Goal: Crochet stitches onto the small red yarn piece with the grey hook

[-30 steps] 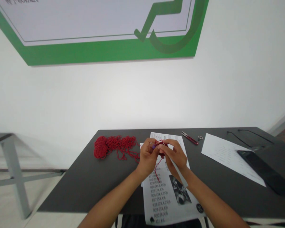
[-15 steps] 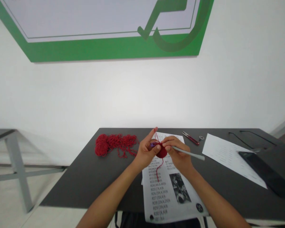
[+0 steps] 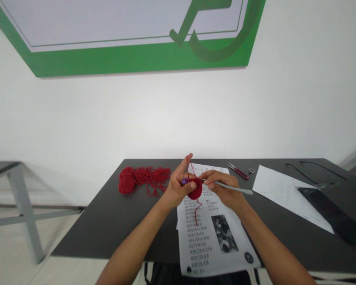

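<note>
- We hold a small red crochet piece [image 3: 195, 190] above the far half of a printed sheet [image 3: 200, 249], at the middle of the bench [image 3: 118, 229].
- Our left hand [image 3: 177, 186] pinches the left side of the piece, the thumb pressed on its front; the fingers behind it are partly hidden.
- The left index finger points up and away, apart from the thumb, with a strand of red yarn [image 3: 192, 166] running from near its tip down to the piece.
- A small purple thing [image 3: 185, 181] sits at the left edge of the piece, by the left fingers; we cannot tell exactly how it is fastened.
- Our right hand [image 3: 224, 186] has its fingers pressed together, pinching a hook [image 3: 237, 189] with a grey handle that slants out to the right; its thin end meets the upper right edge of the piece.
- A yarn tail [image 3: 196, 213] hangs from the bottom of the piece, in front of the printed sheet.
- Left of our hands lies a ball of red yarn [image 3: 126, 181], with loose loops [image 3: 154, 177] spread just to its right.
- On the far right we see red-handled snips [image 3: 239, 171] near a small ring [image 3: 251, 171].
- Farther right lie a white paper [image 3: 284, 194], a pair of glasses [image 3: 301, 173] and a black phone [image 3: 323, 209] that overlaps the paper.
</note>
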The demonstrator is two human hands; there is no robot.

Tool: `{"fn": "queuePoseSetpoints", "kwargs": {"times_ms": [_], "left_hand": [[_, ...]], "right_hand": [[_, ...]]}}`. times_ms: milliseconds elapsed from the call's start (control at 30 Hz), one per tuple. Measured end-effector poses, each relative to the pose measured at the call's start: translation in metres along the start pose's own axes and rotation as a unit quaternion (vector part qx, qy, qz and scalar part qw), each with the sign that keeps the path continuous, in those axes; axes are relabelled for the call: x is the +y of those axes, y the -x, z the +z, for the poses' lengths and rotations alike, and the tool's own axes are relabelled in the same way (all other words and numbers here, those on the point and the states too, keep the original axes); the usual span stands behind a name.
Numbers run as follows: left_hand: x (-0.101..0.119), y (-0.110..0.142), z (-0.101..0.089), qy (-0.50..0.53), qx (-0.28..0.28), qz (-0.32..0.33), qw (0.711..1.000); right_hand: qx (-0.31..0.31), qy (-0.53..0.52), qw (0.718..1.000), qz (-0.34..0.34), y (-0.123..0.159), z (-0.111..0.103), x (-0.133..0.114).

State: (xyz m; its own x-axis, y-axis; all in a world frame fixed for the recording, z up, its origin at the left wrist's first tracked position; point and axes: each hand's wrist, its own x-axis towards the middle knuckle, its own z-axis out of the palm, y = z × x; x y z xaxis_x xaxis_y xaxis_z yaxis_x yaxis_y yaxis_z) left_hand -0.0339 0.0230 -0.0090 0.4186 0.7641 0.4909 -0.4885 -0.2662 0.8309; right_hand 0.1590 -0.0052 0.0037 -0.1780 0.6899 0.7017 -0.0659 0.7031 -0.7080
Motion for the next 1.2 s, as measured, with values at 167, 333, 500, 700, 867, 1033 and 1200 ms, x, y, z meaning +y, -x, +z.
{"fn": "queuePoseSetpoints", "kwargs": {"times_ms": [167,333,500,700,867,1033,1200], "left_hand": [[0.003,-0.001,0.000,0.008,-0.022,0.024,0.999],[0.004,0.000,0.001,0.027,-0.026,0.021,0.999],[0.010,-0.001,0.001,0.044,-0.036,0.013,0.998],[0.016,0.000,0.006,0.089,-0.020,-0.006,0.996],[0.023,0.001,0.009,0.143,-0.014,-0.052,0.988],[0.027,0.001,0.010,0.195,-0.019,-0.105,0.975],[0.022,0.000,0.006,0.205,-0.025,-0.107,0.972]], "right_hand": [[0.001,-0.008,0.999,0.038,0.004,-0.002,-0.001],[0.032,-0.090,0.991,0.090,0.010,0.004,0.001],[0.062,-0.242,0.959,0.136,0.009,0.020,-0.002],[0.078,-0.235,0.960,0.131,0.012,0.026,-0.001],[0.066,-0.155,0.980,0.108,0.021,0.025,0.010],[0.047,-0.136,0.984,0.103,0.019,0.027,0.005],[0.048,-0.112,0.988,0.099,0.019,0.028,0.001]]}}
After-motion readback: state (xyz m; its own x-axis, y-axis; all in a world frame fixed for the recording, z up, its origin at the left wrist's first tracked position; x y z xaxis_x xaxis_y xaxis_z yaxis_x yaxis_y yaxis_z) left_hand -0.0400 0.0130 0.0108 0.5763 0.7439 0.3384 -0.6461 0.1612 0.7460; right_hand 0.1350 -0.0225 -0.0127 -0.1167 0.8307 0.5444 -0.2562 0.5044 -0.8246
